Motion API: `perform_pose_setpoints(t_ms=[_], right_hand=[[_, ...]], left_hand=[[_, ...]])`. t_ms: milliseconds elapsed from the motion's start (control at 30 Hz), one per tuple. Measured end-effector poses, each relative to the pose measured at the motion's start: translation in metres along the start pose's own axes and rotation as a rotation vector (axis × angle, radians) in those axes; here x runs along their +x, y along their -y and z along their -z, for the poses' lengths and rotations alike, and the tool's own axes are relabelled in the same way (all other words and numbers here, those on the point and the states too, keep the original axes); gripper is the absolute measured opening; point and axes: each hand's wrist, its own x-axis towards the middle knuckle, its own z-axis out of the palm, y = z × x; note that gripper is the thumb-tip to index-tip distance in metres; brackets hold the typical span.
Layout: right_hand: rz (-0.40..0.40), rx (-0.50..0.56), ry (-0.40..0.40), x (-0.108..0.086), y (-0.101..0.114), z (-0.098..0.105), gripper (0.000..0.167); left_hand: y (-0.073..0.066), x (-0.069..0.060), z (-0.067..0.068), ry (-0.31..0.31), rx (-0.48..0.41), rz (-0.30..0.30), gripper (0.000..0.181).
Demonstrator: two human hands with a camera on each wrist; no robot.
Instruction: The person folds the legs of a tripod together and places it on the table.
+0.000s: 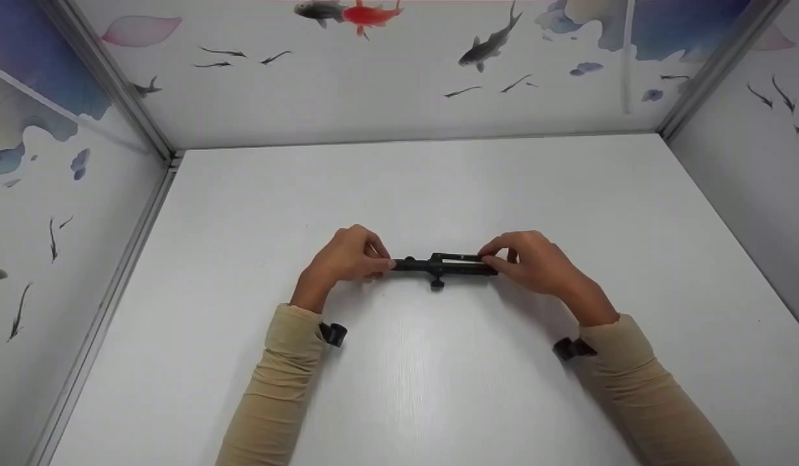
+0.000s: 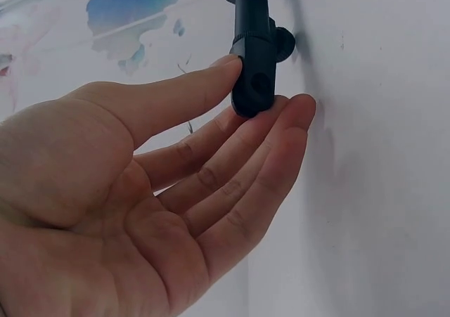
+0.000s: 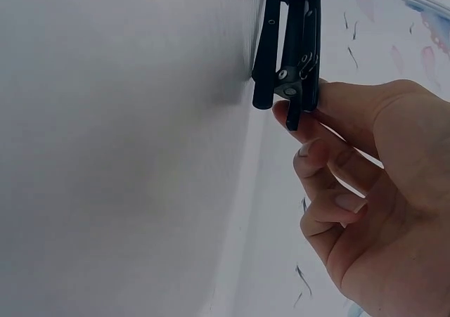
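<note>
A small black folded tripod (image 1: 464, 269) lies crosswise between the two hands, low over the white table. My left hand (image 1: 347, 255) pinches its left end between thumb and fingers. In the left wrist view, that rounded end of the tripod (image 2: 254, 71) has a hole in it, and a round knob (image 2: 284, 44) juts from the side. At the other end, my right hand (image 1: 535, 262) pinches the leg tips between thumb and index finger. The folded legs (image 3: 267, 57) show a narrow gap between them in the right wrist view, while the other fingers curl loosely below.
The white tabletop (image 1: 399, 388) spreads around the hands. White panels printed with fish and blue patches, such as the back panel (image 1: 399, 90), enclose it in metal frames. A black strap piece (image 1: 334, 334) sits at the left cuff, another strap piece (image 1: 572, 349) at the right.
</note>
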Motion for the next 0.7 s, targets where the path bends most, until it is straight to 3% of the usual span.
perform_pose_setpoints(t_ms=[533,700], right_hand=[[-0.032,-0.024,-0.005,0.0017,-0.003,-0.0018,0.018],[-0.028,-0.032,-0.058,0.0014,-0.0045,-0.0016,0.019]], left_hand=[[-0.0013,0.0067,-0.0018,0.011,0.022,0.02,0.022],[0.0007,0.009,-0.0035,-0.04,0.053,0.004,0.035]])
